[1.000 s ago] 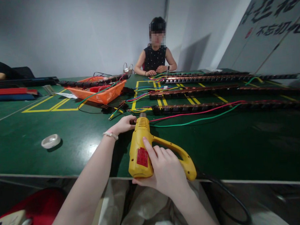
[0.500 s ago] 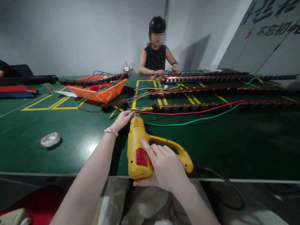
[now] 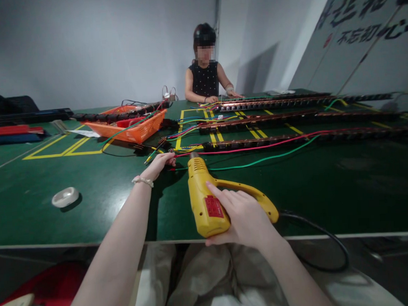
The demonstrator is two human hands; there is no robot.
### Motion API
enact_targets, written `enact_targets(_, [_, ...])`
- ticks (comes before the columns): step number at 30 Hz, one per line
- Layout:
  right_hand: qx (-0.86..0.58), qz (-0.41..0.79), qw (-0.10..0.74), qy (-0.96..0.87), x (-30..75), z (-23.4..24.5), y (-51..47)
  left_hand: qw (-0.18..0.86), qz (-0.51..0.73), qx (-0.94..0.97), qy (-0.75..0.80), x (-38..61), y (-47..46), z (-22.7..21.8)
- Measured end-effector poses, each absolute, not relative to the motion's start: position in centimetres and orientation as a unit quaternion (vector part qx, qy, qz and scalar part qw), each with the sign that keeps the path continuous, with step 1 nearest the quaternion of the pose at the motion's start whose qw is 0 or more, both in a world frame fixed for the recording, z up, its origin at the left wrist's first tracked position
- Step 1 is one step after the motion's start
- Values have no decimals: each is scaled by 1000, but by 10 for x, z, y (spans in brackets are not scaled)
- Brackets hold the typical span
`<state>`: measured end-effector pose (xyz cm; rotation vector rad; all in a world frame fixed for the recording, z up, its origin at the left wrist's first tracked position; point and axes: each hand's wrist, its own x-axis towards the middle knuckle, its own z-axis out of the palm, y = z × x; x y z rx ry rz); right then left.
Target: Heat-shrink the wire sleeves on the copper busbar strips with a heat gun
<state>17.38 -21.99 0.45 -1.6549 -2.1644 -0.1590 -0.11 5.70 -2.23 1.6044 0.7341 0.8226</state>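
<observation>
My right hand is wrapped round the body of a yellow heat gun, its nozzle pointing away from me over the table. A black cord trails from the handle's end off the table edge. My left hand is closed at the left end of a red wire, left of the nozzle. The fingertips are small and partly hidden in the view. A green wire lies on the table below the red one, its left end close under my left hand. Both wires run right to a long dark strip.
Several dark strips with copper-coloured parts, such as a middle one, lie across the green table. An orange basket stands at back left. A white oval dish sits at left. Across the table a person works on another strip.
The heat gun has moved right with my right hand, so its nozzle is farther from my left hand. My left hand has shifted slightly left, and the view has turned a little.
</observation>
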Motion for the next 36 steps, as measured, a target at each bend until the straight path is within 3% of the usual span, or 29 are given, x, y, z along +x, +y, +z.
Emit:
enact_targets(18, [-659, -181, 173, -709, 210, 1, -250, 539, 371, 679, 334, 3, 55, -23])
enact_targets(36, [-638, -95, 189, -741, 106, 3, -211, 519, 376, 675, 366, 4, 51, -20])
